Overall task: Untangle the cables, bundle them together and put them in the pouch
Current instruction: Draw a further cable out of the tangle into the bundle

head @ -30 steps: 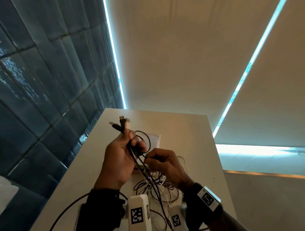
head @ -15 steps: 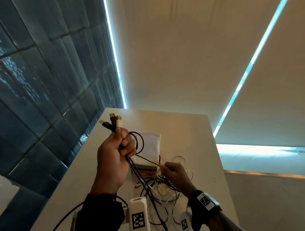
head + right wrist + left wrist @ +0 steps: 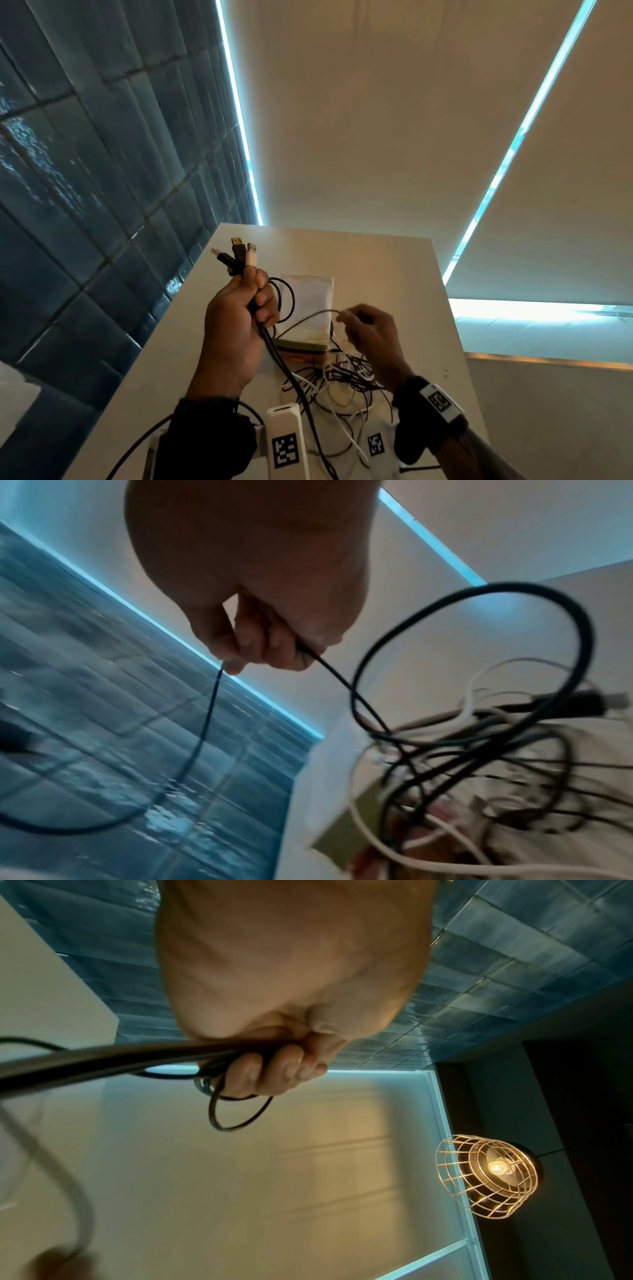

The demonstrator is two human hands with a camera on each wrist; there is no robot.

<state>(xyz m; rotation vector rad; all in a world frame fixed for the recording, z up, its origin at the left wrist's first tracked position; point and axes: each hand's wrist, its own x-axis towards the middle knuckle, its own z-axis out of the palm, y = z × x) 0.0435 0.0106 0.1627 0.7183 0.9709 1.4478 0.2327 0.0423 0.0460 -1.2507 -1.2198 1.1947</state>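
Observation:
My left hand (image 3: 239, 318) is raised above the table and grips a bunch of cables, with three USB plugs (image 3: 239, 255) sticking up out of the fist. In the left wrist view the fingers (image 3: 274, 1069) curl round the black cables (image 3: 137, 1058). My right hand (image 3: 368, 330) pinches one thin black cable (image 3: 308, 317) that runs over to the left hand; the right wrist view shows that cable (image 3: 209, 715) leaving the fingertips. A tangle of black and white cables (image 3: 342, 380) lies on the table below. The white pouch (image 3: 308, 305) lies flat behind the hands.
The white table (image 3: 387, 274) is narrow, with a dark tiled wall (image 3: 85, 205) along its left edge and a drop on the right. White tagged blocks (image 3: 286, 442) sit at the near edge. A caged lamp (image 3: 486, 1175) hangs overhead.
My right hand left the left hand, dipped to the tangle, then rose again drawing one thin black cable up and right. The left hand lifted slightly with its plugs.

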